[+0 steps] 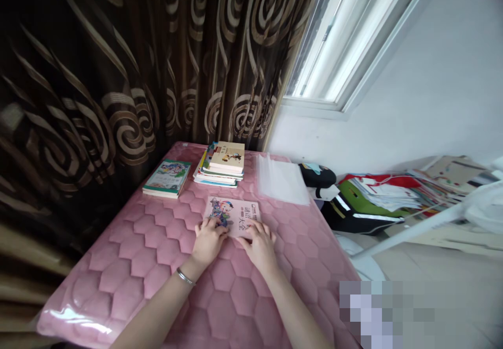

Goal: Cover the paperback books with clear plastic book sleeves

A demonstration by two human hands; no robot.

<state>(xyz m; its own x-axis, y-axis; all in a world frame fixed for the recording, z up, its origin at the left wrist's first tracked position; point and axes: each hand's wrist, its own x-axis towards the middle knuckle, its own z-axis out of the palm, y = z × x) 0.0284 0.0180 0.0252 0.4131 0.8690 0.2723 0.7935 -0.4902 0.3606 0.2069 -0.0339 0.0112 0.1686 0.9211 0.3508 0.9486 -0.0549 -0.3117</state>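
Note:
A thin picture book [231, 215] with a cartoon figure and Chinese title lies on a pink quilted mat [145, 249]. My left hand [208, 241] holds its lower left part, and a metal bangle [185, 276] circles that wrist. My right hand [259, 247] holds the lower right corner. Beyond the book stands a stack of books [222, 165], topped by a cream-covered volume. To its left lies a green-covered book [167, 177]. A clear plastic sleeve [281, 180] lies flat on the mat to the right.
A dark curtain with swirls [98, 76] hangs along the mat's left and far sides, next to a window [338, 40]. Right of the mat are a black bag [353, 215], piled papers [393, 192] and a white rail [408, 228]. A pixelated patch covers the lower right.

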